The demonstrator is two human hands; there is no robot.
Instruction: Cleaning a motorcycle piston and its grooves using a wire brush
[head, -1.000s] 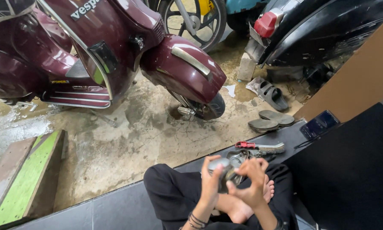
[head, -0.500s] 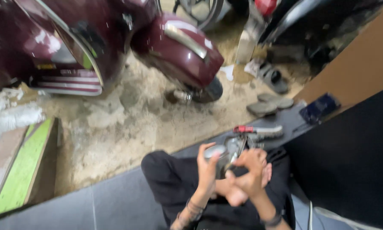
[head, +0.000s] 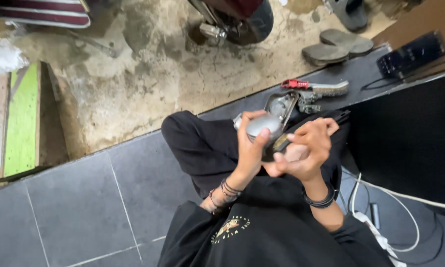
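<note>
The person is sitting cross-legged on the dark tiled floor (head: 84,198), forearms rising toward twelve o'clock. The left hand (head: 252,146) is curling its fingers around a rounded grey metal part (head: 263,126), thumb pressing on its face. At three o'clock of it, the right hand (head: 306,148) is pinching a small dark piece (head: 280,144) against that part, fingers bent. Farther off, at one o'clock, a red-handled wire brush (head: 314,87) is lying on the tiles, with grey sandals (head: 336,47) beyond.
</note>
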